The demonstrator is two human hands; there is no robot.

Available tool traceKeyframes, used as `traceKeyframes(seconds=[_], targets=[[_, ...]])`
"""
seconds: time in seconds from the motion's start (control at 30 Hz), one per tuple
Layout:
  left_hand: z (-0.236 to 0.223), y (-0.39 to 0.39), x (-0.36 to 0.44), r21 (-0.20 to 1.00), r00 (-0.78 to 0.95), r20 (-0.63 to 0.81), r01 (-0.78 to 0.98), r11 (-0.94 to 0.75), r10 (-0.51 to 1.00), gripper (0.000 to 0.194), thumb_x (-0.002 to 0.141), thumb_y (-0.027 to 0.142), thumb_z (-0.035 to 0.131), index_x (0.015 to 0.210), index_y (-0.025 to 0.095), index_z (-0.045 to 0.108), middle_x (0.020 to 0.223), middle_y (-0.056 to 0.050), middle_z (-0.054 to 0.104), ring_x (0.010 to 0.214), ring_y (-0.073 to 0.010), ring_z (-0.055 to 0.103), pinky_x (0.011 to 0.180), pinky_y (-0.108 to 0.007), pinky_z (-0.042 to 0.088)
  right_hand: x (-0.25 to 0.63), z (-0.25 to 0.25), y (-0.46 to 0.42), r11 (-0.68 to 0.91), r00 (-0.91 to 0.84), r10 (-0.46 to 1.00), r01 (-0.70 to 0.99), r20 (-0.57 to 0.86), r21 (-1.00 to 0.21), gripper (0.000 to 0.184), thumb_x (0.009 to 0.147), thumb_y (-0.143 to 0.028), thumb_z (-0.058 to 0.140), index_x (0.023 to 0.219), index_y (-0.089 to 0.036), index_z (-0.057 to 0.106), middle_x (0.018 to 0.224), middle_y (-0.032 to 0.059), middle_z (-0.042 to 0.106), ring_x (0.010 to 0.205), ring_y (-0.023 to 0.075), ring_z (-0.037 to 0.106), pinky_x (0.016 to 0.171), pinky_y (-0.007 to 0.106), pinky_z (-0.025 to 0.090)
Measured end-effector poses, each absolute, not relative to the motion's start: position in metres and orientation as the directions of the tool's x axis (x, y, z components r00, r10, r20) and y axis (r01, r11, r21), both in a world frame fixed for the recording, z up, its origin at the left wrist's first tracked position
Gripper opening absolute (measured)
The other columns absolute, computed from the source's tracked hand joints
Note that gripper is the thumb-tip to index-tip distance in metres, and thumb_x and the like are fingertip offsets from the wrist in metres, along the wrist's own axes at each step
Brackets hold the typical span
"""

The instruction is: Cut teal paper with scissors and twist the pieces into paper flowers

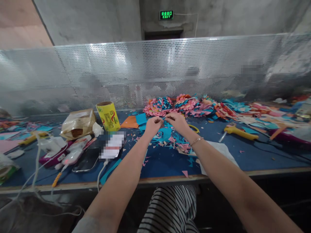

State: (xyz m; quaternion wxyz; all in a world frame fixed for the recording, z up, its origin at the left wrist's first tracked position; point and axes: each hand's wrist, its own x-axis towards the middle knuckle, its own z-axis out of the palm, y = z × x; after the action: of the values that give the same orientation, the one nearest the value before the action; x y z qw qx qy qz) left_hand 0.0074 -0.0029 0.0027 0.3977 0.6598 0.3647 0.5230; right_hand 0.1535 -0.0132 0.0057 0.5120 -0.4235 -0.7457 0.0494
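Note:
My left hand (154, 125) and my right hand (177, 122) meet over the middle of the table, fingertips pinched close together. A small piece of blue paper (163, 120) shows between them; my fingers cover most of it. Below lie blue paper scraps (165, 133) mixed with pink and cream cuttings (183, 147). An orange sheet (130, 122) and a blue sheet (141, 118) lie beyond my left hand. Just past my right hand are bunches of pink, blue and orange paper strips (186, 104).
A yellow roll (108, 118), paper bag (79, 124), two phones (113, 145) and cables crowd the left. On the right lie a yellow glue gun (240, 132) and a white sheet (220, 153). A perforated metal screen (160, 71) bounds the back; the table's front edge (167, 178) is near me.

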Motion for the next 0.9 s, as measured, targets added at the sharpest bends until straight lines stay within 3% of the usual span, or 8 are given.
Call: traceKeyframes(seconds=[0.27,0.43,0.6,0.9], targets=[[0.005,-0.006,0.006,0.771,0.216,0.515,0.306,-0.558,0.83,0.017,0.063,0.016,0.057,0.047,0.017,0.051,0.046,0.003,0.051,0.052,-0.0108,0.047,0.056,-0.022,0.037,0.155,0.003,-0.009,0.661,-0.205,0.652,0.626,0.73,-0.414,0.014,0.076,-0.019,0.051,0.076,-0.02,0.065,0.073,0.0028,0.065,0.069,0.016,0.058,0.065,0.029,0.045],[0.001,0.002,0.007,0.897,0.223,0.398,0.108,-0.429,0.89,0.017,0.07,0.024,0.055,0.055,0.016,0.055,0.05,0.001,0.054,0.048,-0.0106,0.049,0.053,-0.024,0.04,0.157,0.006,-0.015,0.697,-0.168,0.621,0.566,0.766,-0.441,0.019,0.076,-0.019,0.051,0.09,-0.02,0.065,0.09,0.0071,0.066,0.081,0.0185,0.06,0.07,0.032,0.05],[0.001,0.004,0.007,0.96,0.168,0.275,-0.107,-0.26,0.947,0.018,0.067,0.026,0.062,0.056,0.015,0.054,0.051,0.001,0.055,0.046,-0.0094,0.05,0.053,-0.024,0.044,0.164,0.006,-0.017,0.786,-0.299,0.575,0.459,0.761,-0.414,0.025,0.073,-0.025,0.058,0.097,-0.022,0.064,0.104,0.0079,0.061,0.096,0.0198,0.058,0.073,0.033,0.052],[-0.001,0.006,0.009,0.957,0.118,0.287,-0.081,-0.279,0.951,0.016,0.067,0.024,0.064,0.057,0.014,0.058,0.05,0.001,0.056,0.047,-0.0095,0.052,0.053,-0.024,0.045,0.164,0.007,-0.016,0.781,-0.291,0.551,0.509,0.782,-0.362,0.011,0.074,-0.022,0.058,0.08,-0.021,0.068,0.091,0.0059,0.066,0.087,0.0187,0.061,0.071,0.032,0.052]])
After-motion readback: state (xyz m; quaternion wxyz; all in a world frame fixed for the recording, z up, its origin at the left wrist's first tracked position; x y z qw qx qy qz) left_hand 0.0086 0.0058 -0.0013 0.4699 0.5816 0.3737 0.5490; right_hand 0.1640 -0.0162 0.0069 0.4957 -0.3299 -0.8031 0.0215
